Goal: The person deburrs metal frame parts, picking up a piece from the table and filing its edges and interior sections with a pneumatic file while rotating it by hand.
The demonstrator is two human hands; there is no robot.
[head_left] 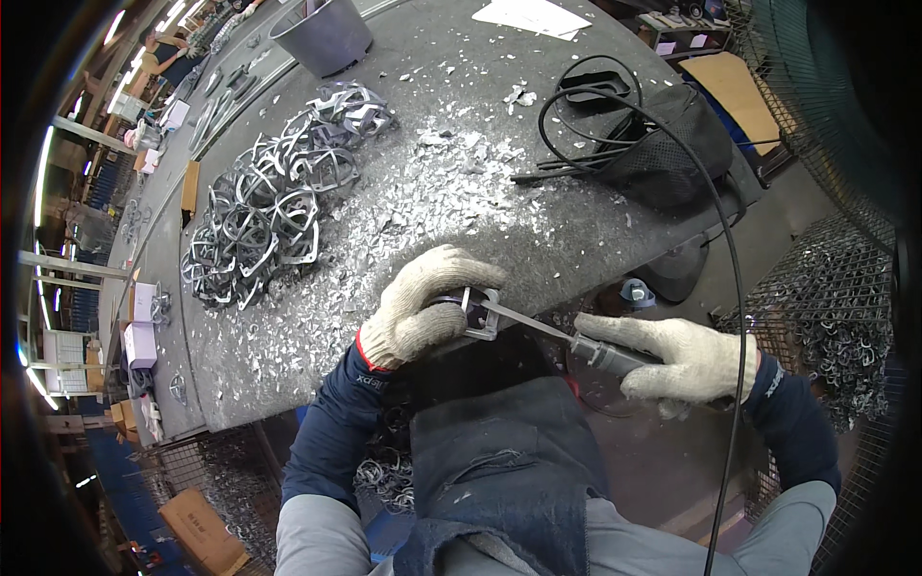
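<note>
In my left hand (418, 309), gloved in cream knit, a small silvery metal frame (484, 328) is gripped between thumb and fingers just past the table's near edge. My right hand (687, 357), in a matching glove, is closed round the dark handle (607, 356) of a file, its index finger stretched along the top. The slim grey blade (530, 323) points left, and its tip meets the frame beside my left fingers. Part of the frame is hidden by the glove. On the table at the left lies a tangled heap of similar metal frames (257, 219).
Pale flakes and scraps (442, 182) cover much of the dark tabletop (384, 86). A grey bucket (325, 40) stands at the far side. A black mesh bag (672, 144) with cables lies on the right; one cable (738, 288) runs down past my right wrist. Wire baskets (816, 307) hold more parts.
</note>
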